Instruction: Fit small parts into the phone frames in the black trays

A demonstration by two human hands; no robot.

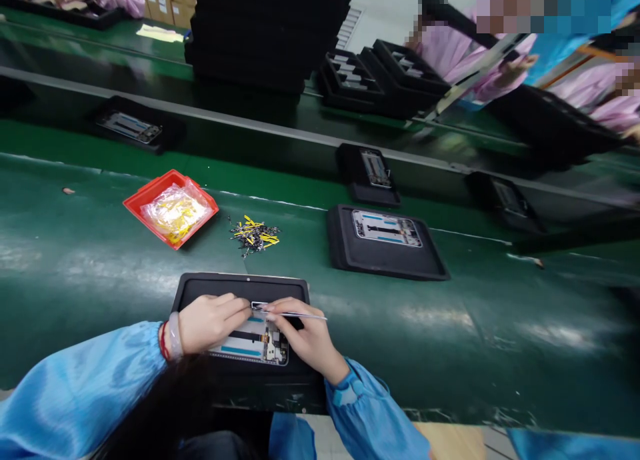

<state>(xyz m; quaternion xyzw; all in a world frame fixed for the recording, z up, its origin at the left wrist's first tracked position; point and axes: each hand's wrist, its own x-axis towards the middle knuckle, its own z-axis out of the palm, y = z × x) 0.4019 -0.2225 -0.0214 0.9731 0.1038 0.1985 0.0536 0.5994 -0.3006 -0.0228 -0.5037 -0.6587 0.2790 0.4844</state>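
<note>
A phone chassis [250, 348] with blue strips and a circuit board at its right end lies in a black foam tray [303, 290] in front of me. My right hand [307, 337] pinches thin metal tweezers [313, 316] above the chassis's upper edge. Across the chassis's upper left part rests my left hand [210, 323], its fingers bent together close to the tweezers' tips. Whatever those fingers grip is hidden. Beyond the tray lies a loose pile of small black and yellow parts [254, 235].
A red bin [134, 202] holds a plastic bag of yellow parts [177, 210]. At right, another phone chassis [385, 228] sits on stacked black trays [390, 260]. More trays ride along the conveyor [280, 127]. Tall black tray stacks [265, 33] and co-workers in pink stand across it.
</note>
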